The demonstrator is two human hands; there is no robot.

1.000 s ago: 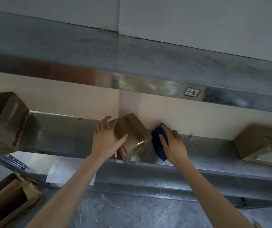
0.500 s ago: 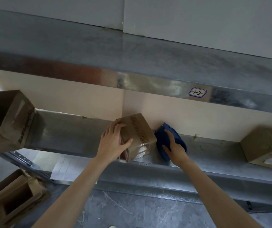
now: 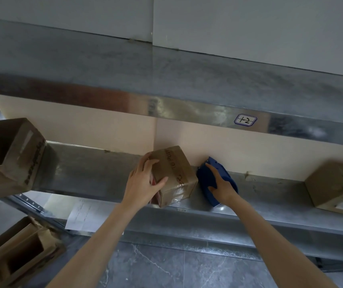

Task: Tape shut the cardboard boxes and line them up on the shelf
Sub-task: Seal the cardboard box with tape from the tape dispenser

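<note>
Since before, your taped box (image 3: 171,175) now sits flat on the shelf (image 3: 95,173), mid-frame. Left hand (image 3: 143,183) grips its 9 o'clock side; right hand (image 3: 221,187) clasps the blue tape dispenser (image 3: 216,179) at its 3 o'clock.

White wall (image 3: 249,28) above; beige back panel (image 3: 83,125); grey marbled floor (image 3: 166,267); dim light.

White handwritten label with a blue outline (image 3: 245,120), marked "+2", stuck to the front edge of the upper galvanised metal tier (image 3: 166,80). White sheet of paper with faint printed lines (image 3: 83,215), hanging below the lower tier's front edge, left of centre. Pale beige back panel (image 3: 239,150) between the two tiers, with a vertical seam. Grey marbled stone floor (image 3: 166,267) beneath. Plain white wall (image 3: 249,28) above the top tier.
</note>
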